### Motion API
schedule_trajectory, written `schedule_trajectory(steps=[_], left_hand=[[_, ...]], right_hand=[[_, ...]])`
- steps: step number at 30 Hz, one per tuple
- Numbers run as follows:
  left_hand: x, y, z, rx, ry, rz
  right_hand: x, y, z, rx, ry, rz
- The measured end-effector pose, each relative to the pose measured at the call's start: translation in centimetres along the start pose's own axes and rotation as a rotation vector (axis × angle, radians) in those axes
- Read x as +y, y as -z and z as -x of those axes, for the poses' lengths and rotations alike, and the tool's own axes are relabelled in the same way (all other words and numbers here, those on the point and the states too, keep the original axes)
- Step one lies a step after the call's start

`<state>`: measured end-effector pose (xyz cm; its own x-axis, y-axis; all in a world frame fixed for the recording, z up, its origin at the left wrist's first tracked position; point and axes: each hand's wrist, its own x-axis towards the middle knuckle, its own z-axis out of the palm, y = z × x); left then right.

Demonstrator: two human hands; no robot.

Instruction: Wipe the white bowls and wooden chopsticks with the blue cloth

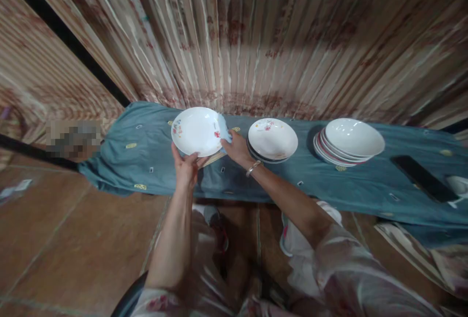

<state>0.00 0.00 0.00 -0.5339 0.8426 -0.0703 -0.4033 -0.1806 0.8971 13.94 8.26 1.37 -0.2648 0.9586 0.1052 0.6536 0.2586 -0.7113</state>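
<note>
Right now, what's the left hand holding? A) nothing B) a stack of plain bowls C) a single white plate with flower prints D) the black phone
C: the left hand grips the lower rim of a single white flowered plate, lifted off the blue cloth, while the right hand presses a light rag to its edge.

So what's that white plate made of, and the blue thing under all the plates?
The plate held by the left hand looks like glazed ceramic, maybe melamine: glossy white, light glare, small printed flowers. The blue thing is a cloth, matte woven fabric by its folds and wrinkles, with small stitched-looking motifs. The right hand presses a pale blue rag to the plate.
</note>
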Motion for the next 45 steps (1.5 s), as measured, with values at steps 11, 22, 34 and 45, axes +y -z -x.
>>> schedule_trajectory(steps=[11,22,34,45], left_hand=[[0.1,-3.1,5.2,-0.113,0.145,0.012],[-1.6,-4.1,12.1,-0.259,0.292,-0.034],[-2.0,-4.7,15.3,-0.351,0.408,0.009],[-2.5,-4.5,16.2,-0.436,0.493,-0.046]], right_hand=[[3.0,8.5,8.1,0.295,0.186,-0.002],[3.5,10.1,12.5,-0.116,0.486,0.342],[4.1,11.7,15.6,-0.315,0.633,0.175],[5.0,10.0,15.4,-0.234,0.68,0.202]])
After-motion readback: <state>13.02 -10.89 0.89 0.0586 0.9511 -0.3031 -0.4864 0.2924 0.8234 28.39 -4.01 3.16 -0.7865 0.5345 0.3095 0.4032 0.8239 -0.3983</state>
